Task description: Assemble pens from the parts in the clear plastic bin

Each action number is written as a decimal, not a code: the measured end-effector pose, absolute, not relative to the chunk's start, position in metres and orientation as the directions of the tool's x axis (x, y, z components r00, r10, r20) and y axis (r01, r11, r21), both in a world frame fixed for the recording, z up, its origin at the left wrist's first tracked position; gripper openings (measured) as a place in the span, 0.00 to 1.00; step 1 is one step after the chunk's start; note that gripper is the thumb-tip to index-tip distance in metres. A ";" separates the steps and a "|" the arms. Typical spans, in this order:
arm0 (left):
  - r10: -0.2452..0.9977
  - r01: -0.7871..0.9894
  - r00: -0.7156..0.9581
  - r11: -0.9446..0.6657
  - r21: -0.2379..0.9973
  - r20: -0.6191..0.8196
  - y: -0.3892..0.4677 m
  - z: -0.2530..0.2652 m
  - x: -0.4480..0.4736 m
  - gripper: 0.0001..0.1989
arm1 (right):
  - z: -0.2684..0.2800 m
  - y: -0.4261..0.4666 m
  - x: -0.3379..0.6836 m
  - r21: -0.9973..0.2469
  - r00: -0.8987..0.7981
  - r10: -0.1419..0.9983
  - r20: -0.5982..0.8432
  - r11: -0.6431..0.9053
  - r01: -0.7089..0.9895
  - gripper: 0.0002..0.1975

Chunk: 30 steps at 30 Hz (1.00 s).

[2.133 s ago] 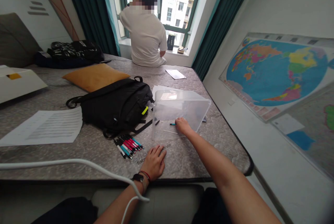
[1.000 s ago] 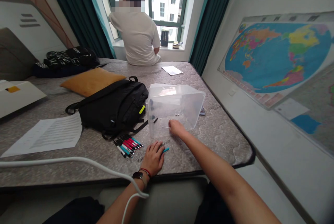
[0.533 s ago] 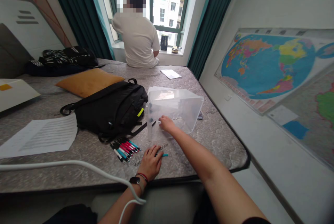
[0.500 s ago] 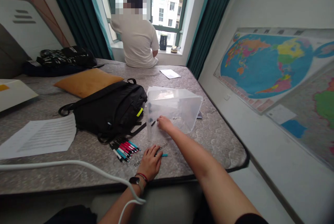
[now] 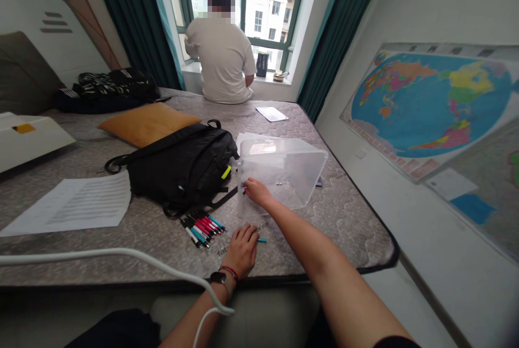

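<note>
A clear plastic box (image 5: 300,172) lies on its side on the mattress, its opening toward me. My right hand (image 5: 256,191) reaches into it, fingers pinched around a small dark pen (image 5: 244,190) by the box's left side; most of that pen is hidden. A small metallic-looking piece (image 5: 279,183) lies deeper in the box. Nearer to me, my left hand (image 5: 243,248) rests low over the mattress with curled fingers. The end of a teal pen (image 5: 262,240) sticks out from under them. Left of that hand lies a row of pens (image 5: 203,227) in black, white, red and teal.
A black backpack (image 5: 182,167) lies left of the box, with an orange cushion (image 5: 150,121) behind it. Printed paper (image 5: 81,202) is farther left. A white cable (image 5: 133,253) crosses the front left. A person (image 5: 225,61) sits at the window, back turned.
My right hand has shifted slightly left to the dark pen, which lay apart from the fingertips before. The left hand stays over the teal pen. The whole view has swung slightly left.
</note>
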<state>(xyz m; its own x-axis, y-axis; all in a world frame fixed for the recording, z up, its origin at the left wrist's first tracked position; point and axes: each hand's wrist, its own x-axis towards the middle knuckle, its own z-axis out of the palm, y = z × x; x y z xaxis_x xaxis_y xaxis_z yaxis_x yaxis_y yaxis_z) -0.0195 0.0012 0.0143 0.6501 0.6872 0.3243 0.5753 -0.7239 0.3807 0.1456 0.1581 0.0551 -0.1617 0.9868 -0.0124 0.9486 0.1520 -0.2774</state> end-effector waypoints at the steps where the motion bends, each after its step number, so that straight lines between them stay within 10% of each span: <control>1: 0.686 0.574 0.652 -0.725 0.381 0.324 0.001 0.014 -0.020 0.17 | 0.055 0.158 0.142 -0.284 -0.169 0.986 -0.012 0.159 0.946 0.14; 30: 0.698 0.570 0.640 -0.712 0.410 0.322 0.001 0.016 -0.021 0.16 | 0.050 0.180 0.117 -0.375 0.069 0.979 -0.189 -0.137 0.917 0.14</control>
<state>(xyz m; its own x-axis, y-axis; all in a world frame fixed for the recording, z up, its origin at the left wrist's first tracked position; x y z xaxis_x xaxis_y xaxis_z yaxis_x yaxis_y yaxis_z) -0.0213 0.0007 0.0158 0.6403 0.6976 0.3216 0.5699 -0.7121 0.4100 0.1173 0.1795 0.0505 0.0690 0.9795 -0.1894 0.9167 -0.1372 -0.3754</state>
